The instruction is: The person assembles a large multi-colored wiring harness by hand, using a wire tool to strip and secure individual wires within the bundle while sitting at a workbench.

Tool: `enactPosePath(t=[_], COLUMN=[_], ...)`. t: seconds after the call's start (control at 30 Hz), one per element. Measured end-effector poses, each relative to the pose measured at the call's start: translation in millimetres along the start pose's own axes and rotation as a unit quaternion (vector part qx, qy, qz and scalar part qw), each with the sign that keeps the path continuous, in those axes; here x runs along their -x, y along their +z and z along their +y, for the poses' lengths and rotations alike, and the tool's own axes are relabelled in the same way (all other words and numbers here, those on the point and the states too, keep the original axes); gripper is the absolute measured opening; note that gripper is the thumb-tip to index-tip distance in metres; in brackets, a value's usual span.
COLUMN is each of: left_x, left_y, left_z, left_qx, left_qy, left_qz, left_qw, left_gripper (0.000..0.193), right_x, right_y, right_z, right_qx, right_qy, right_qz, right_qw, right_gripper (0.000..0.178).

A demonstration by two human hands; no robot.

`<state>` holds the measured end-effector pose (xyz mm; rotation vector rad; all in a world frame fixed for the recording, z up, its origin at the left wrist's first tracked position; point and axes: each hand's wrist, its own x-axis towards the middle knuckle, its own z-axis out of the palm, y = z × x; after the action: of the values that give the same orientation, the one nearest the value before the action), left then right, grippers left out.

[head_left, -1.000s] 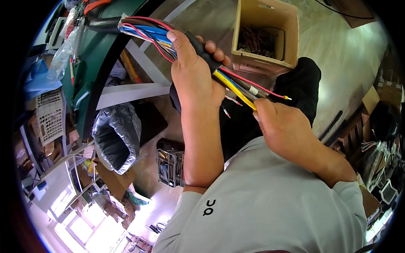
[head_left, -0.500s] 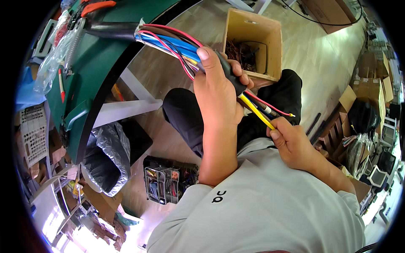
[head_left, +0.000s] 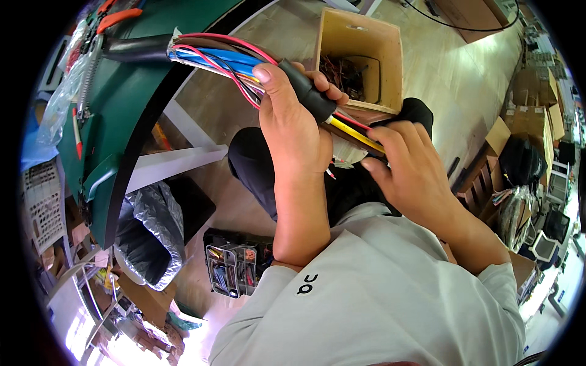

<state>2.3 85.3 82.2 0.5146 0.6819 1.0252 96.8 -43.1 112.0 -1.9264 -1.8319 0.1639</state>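
A thick black cable (head_left: 137, 49) lies over the table edge, its jacket cut back to bare a bundle of blue wires (head_left: 235, 58), red, pink and brown ones among them. My left hand (head_left: 293, 125) is closed around a black sleeve (head_left: 308, 94) through which the bundle runs, thumb on top of the wires. From the sleeve's lower end come a yellow wire (head_left: 351, 130), a red one and a brown one. Over these my right hand (head_left: 412, 161) bends its fingers, gripping them; their tips are hidden. Thin wire ends (head_left: 331, 172) show below the sleeve.
On the green table (head_left: 131, 104) at the left are orange-handled pliers (head_left: 116, 19) and a red-and-white pen (head_left: 77, 131). A wooden box (head_left: 390, 61) with wire scraps stands ahead, a compartment case (head_left: 235, 265) on the floor. Cardboard boxes (head_left: 528, 131) line the right.
Both the cable and my left hand have shifted left. My right hand has moved up the wires from the yellow wire's end, and its fingers now cover several wires.
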Motion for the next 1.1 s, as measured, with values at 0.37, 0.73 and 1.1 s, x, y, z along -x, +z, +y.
enactPosePath(t=[0.37,0.73,1.1], left_x=[0,-3,-8], left_y=[-5,-3,-8], left_z=[-1,-5,-11], left_qx=[0.002,-0.033,-0.072], left_qy=[-0.009,-0.005,-0.001], left_qz=[-0.021,0.031,0.025], left_qw=[1.0,0.999,0.997], left_gripper=[0.053,0.05,0.06], right_x=[-37,-44,-41], right_y=[45,59,54], right_z=[17,12,8], right_qx=[-0.219,-0.068,-0.017], right_qy=[0.037,-0.072,-0.025], right_qz=[0.132,0.228,0.173], right_qw=[0.966,0.969,0.985], right_gripper=[0.029,0.021,0.021])
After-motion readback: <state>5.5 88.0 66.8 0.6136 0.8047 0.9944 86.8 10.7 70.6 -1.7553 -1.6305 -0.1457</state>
